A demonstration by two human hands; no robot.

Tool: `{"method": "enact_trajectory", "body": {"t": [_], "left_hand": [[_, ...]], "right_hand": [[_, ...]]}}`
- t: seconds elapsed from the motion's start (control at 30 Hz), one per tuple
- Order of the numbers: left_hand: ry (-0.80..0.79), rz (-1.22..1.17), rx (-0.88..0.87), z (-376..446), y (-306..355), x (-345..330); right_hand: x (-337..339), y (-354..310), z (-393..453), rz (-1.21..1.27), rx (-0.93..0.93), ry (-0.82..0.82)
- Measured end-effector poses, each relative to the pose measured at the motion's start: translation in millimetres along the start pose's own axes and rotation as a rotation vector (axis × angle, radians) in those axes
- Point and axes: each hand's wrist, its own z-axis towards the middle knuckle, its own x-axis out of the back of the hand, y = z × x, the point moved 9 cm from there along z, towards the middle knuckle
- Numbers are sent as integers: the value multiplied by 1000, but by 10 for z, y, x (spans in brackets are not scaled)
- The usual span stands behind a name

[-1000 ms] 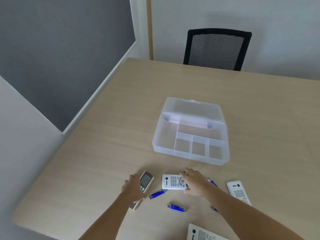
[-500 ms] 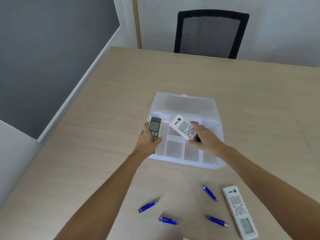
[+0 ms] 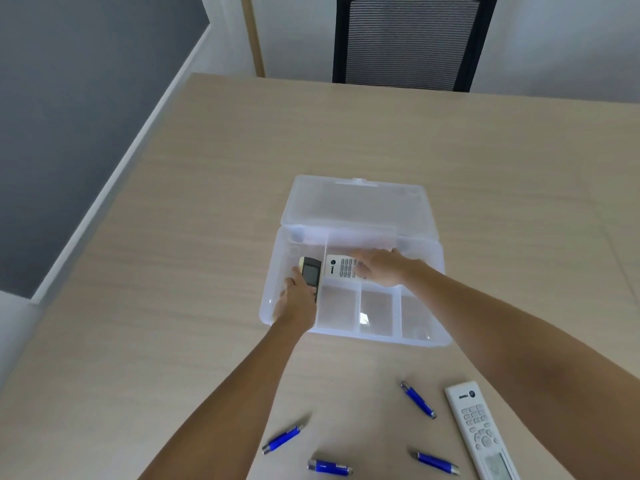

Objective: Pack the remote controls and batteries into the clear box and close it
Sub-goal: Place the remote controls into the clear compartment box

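Observation:
The clear box (image 3: 441,327) stands open on the table, its lid (image 3: 356,202) folded back. My left hand (image 3: 297,303) grips a small dark-faced remote (image 3: 310,276) low in the box's long left compartment. My right hand (image 3: 384,270) holds a white remote (image 3: 341,267) lying flat in the wide back compartment. The three small front compartments hold nothing. On the table near me lie several blue batteries (image 3: 282,439) (image 3: 417,400) (image 3: 329,467) and a long white remote (image 3: 479,429).
A black mesh chair (image 3: 410,39) stands at the table's far edge. The table's left edge (image 3: 114,216) runs beside a grey wall.
Both hands carried their remotes from above the box's front down into its compartments. The white remote now lies flat. The camera has tilted closer to the box.

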Motion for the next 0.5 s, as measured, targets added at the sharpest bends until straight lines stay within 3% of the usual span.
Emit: {"method": "enact_trajectory", "body": {"t": [0.13,0.3,0.4,0.5], "left_hand": [[50,-29,63,-9,-12,55],[37,-33,19,-103,44,219],[230,117,-185,-356,187,467],[383,6,-502,-945,413,566]], "right_hand": [[-10,-78,-8,-36,18,54],[199,-211,-356,201,5,146],[396,-144,-919,289,35,352],[321,139,-1689,334,29,592]]}}
